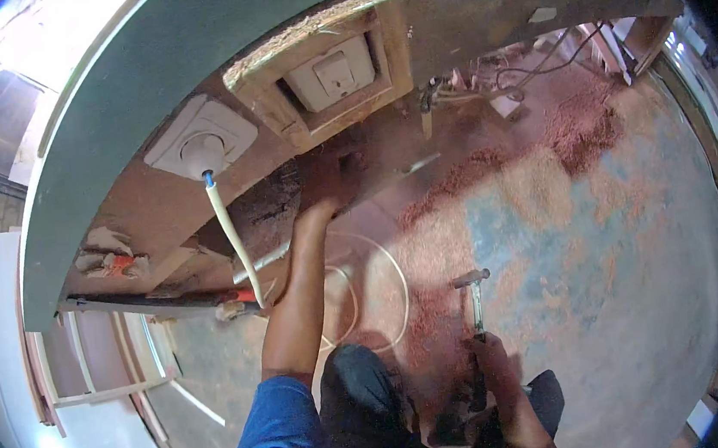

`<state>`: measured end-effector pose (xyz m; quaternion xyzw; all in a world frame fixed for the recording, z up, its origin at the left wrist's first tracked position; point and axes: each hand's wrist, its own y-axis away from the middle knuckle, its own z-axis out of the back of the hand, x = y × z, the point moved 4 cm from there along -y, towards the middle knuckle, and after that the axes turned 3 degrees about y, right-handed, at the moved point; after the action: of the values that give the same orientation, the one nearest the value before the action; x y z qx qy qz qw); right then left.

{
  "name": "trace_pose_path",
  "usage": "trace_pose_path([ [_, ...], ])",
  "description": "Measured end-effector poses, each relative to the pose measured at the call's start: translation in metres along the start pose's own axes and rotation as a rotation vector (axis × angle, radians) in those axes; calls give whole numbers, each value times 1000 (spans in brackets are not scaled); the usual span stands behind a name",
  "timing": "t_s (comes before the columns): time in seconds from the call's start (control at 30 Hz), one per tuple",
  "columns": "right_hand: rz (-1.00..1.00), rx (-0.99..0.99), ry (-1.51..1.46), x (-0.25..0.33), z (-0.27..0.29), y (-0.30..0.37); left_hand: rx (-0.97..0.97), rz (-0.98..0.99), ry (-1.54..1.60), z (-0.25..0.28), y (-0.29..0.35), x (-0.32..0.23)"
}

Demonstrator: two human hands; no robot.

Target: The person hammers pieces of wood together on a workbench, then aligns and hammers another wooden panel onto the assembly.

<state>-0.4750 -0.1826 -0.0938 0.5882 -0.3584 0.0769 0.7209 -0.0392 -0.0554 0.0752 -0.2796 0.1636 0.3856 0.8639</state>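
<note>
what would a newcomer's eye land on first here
First the white round socket at upper left, on the brown underside of a green-edged wooden top, with a white cable hanging from it. Beside it a white switch sits in a chipboard frame. Lower down, the left hand reaches up to the wood, while the right hand grips a hammer above the sawdust-strewn floor.
</note>
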Motion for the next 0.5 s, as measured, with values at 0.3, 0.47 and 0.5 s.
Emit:
trace_pose_path([
  [0.3,260,126,-62,60,-40,-76,-365,433,-17,41,44,173],
  [0.47,89,67,-139,58,-26,-74,-110,426,87,58,43,43],
  [0.5,94,86,-132,55,-35,-77,-134,305,64,56,40,44],
])
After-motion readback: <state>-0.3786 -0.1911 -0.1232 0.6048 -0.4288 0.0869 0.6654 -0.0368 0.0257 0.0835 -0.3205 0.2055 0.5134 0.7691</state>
